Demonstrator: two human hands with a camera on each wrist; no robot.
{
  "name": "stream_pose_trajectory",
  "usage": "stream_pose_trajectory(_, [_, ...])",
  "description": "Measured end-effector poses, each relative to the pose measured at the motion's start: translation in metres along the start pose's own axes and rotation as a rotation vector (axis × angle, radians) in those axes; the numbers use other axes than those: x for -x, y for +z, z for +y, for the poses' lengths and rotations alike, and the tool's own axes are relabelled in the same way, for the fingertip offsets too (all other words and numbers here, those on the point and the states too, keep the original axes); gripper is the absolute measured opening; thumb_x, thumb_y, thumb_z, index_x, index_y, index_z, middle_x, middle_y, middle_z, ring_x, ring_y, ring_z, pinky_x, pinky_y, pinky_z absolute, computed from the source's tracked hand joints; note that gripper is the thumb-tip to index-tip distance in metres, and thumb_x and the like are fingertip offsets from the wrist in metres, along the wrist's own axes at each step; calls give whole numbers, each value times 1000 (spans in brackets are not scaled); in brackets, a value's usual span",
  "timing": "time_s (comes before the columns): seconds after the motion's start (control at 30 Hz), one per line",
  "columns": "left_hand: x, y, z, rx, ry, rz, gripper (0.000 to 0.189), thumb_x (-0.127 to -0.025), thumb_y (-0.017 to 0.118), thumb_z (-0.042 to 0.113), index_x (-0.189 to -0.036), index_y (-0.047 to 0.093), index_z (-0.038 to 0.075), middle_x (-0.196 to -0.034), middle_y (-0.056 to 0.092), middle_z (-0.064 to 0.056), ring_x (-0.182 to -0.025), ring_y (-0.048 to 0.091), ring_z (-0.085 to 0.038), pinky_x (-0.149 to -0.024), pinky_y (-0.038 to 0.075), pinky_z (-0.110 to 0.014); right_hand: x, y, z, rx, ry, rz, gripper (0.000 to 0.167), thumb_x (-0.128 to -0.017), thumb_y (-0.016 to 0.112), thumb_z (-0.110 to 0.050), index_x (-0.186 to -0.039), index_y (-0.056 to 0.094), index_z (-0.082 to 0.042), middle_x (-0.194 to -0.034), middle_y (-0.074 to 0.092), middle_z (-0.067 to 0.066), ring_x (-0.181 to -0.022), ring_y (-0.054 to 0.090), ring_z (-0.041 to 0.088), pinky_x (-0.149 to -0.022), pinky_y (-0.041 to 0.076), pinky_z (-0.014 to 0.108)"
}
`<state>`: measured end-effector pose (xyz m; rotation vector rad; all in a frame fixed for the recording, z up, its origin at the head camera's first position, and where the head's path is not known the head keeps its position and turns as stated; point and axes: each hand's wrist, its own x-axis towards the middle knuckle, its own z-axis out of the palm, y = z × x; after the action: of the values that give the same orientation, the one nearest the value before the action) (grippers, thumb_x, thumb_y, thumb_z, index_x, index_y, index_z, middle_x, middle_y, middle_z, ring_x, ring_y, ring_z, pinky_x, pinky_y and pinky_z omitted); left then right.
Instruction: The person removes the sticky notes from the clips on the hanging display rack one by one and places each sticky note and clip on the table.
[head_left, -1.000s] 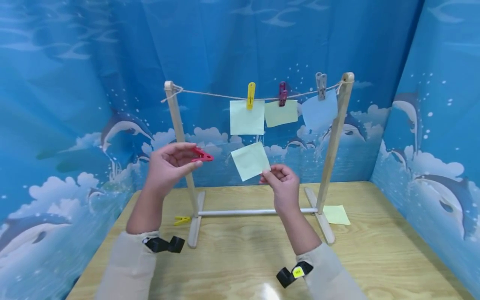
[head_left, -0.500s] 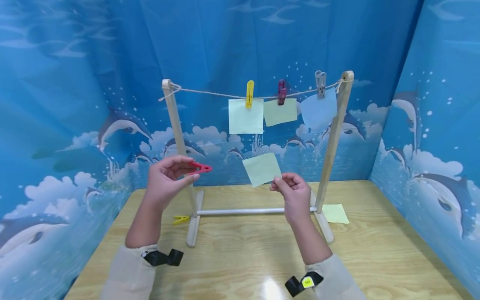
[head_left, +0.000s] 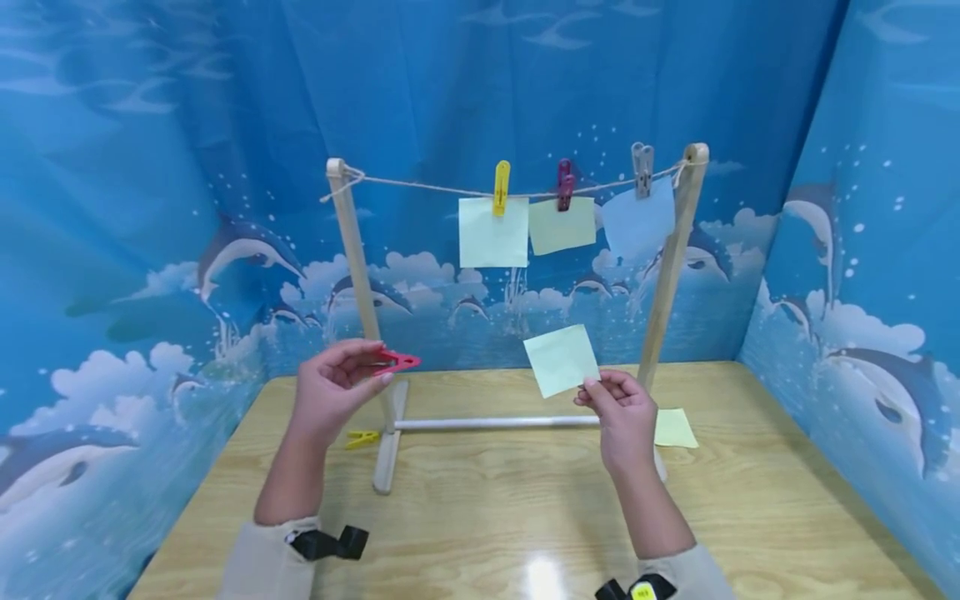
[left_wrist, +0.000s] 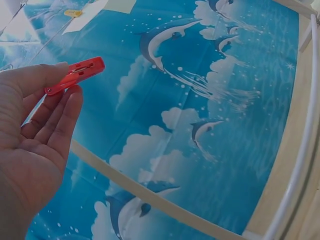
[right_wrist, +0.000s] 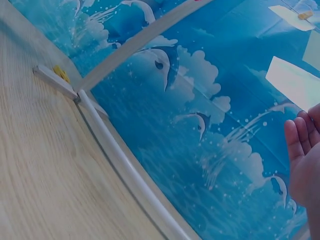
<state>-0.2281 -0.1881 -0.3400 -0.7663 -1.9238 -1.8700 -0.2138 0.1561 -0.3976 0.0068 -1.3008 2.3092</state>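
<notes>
My left hand (head_left: 333, 387) pinches a red clothespin (head_left: 397, 362) between thumb and fingers, in front of the rack's left post. In the left wrist view the red clothespin (left_wrist: 77, 75) lies across the fingertips. To the right, my right hand (head_left: 622, 417) holds a pale green paper square (head_left: 562, 360) by its lower right corner, below the string. On the string (head_left: 420, 186) hang a pale green paper (head_left: 487, 242) under a yellow clothespin (head_left: 502, 188), a yellowish-green paper (head_left: 558, 229) under a dark red clothespin (head_left: 566, 185), and a light blue paper (head_left: 637, 221) under a grey clothespin (head_left: 642, 170).
A wooden rack, with a left post (head_left: 356, 250), a right post (head_left: 675, 250) and a white bottom bar (head_left: 495, 423), stands on the wooden table (head_left: 480, 517). A yellow clothespin (head_left: 363, 439) lies by its left foot, a yellow-green paper (head_left: 677, 428) by the right foot. Dolphin-printed curtains (head_left: 420, 83) enclose the table.
My right hand has moved right and down with the paper square, away from the hanging papers. My left hand has lowered with the red clothespin still pinched. The hanging papers stay in place.
</notes>
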Motion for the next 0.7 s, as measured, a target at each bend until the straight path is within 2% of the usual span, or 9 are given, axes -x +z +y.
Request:
stream_pose_trajectory(0.07, [5, -1, -2, -7, -25, 23, 35, -83, 72, -7, -117, 64, -6, -110, 68, -6, -101, 66, -18, -86, 55, -27, 1, -5, 0, -3, -1, 20, 22, -87, 59, 18, -84, 63, -3, -71, 67, 8, -59, 66, 16, -63, 59, 28])
stream_pose_trajectory(0.3, [24, 0, -10, -66, -164, 153, 39, -85, 74, -1, -120, 60, -11, -114, 64, -25, -99, 66, -21, -85, 55, -25, 4, -24, -3, -1, 21, 67, 15, -88, 62, 14, -83, 61, 0, -72, 66, 9, -61, 66, 17, -63, 59, 27])
stream_pose_trajectory(0.47, [34, 0, -17, -82, -244, 196, 44, -84, 77, 8, -122, 61, -6, -115, 66, -16, -101, 65, -20, -85, 55, -24, 6, -37, -3, -20, 46, 94, 13, -87, 64, 13, -83, 61, 0, -73, 66, 10, -62, 66, 17, -65, 59, 27])
stream_pose_trajectory(0.7, [44, -1, -24, -59, -273, 242, 41, -84, 77, 6, -122, 63, -1, -117, 65, -16, -102, 65, -19, -86, 54, -25, 8, -53, -7, -14, 36, 137, 12, -87, 65, 12, -83, 62, 0, -72, 66, 10, -62, 66, 16, -64, 59, 26])
